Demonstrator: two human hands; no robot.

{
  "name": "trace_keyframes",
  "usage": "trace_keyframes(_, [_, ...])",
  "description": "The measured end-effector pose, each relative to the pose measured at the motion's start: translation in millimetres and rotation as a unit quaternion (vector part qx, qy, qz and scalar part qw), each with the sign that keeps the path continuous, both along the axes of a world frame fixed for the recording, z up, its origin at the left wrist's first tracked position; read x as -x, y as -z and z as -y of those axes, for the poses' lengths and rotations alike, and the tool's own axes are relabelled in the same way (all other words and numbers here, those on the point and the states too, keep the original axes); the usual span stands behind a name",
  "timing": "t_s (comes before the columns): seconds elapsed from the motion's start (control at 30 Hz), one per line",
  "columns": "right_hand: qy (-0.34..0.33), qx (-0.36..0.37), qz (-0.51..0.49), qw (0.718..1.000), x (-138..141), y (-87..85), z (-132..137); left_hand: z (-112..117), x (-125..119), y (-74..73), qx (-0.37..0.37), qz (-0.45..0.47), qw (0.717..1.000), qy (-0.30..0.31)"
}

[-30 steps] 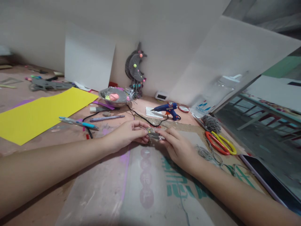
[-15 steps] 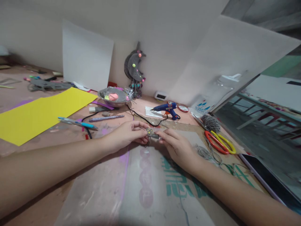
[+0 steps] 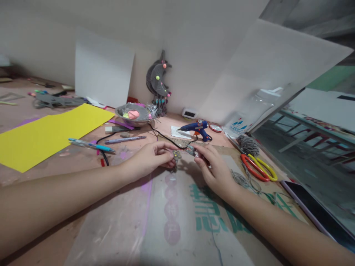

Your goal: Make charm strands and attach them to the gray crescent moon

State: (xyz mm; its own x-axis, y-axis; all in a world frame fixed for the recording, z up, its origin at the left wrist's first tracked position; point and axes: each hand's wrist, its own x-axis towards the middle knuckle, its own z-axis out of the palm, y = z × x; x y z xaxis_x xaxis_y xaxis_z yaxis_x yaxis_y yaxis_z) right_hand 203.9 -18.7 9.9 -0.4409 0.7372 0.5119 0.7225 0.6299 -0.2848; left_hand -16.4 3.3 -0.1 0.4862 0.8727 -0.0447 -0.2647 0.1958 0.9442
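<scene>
Between the thumb and fingers of my left hand [image 3: 155,157] is a small grey craft piece with yellow spots [image 3: 176,155], shaped somewhat like a flower. My right hand [image 3: 215,166] is closed around a small shiny metal tool [image 3: 190,149], which looks like a nail clipper; my fingers cover most of it. The tool's tip points left toward the craft piece, with a gap between them. Both hands are over a clear plastic sheet [image 3: 111,225] and a printed cardboard [image 3: 183,207].
Beyond my hands a blue glue gun [image 3: 195,126] rests beside a metal bowl [image 3: 135,123] of craft bits. Scissors [image 3: 256,168], grey yarn [image 3: 249,145] and a phone [image 3: 313,210] lie right. Pens [image 3: 91,145] and yellow paper [image 3: 52,131] lie left. A moon ornament [image 3: 158,79] leans on the wall.
My right hand has drawn the metal tool away from the craft piece, moving slightly right. My left hand stays nearly in place, still holding the piece.
</scene>
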Motion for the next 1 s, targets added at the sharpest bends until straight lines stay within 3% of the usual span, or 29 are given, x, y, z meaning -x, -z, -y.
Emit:
trace_keyframes(0.17, [-0.02,0.001,0.019,1.0,1.9,0.0,4.6,2.6,-1.3,-3.2,-0.059,-0.051,0.997,-0.028])
trace_keyframes(0.43, [-0.008,0.0,0.012,1.0,1.8,1.4,5.6,2.1,0.1,-0.1,-0.092,-0.087,0.991,-0.039])
trace_keyframes(0.67, [0.052,0.162,-0.132,0.977,16.2,-8.5,13.1,8.4,-0.7,-4.5,-0.141,-0.128,0.982,-0.005])
trace_keyframes(0.83, [0.017,0.183,-0.145,0.972,22.5,-7.1,13.5,12.8,-1.8,-1.3,-0.22,-0.19,0.957,0.014])
trace_keyframes(0.9, [0.019,0.203,-0.161,0.966,21.5,-6.2,12.8,15.1,-1.1,-6.7,-0.262,-0.206,0.943,-0.001])
trace_keyframes(1.0, [0.034,0.218,-0.194,0.956,17.5,-5.9,10.5,29.2,2.8,-34.9,-0.369,-0.23,0.896,-0.086])
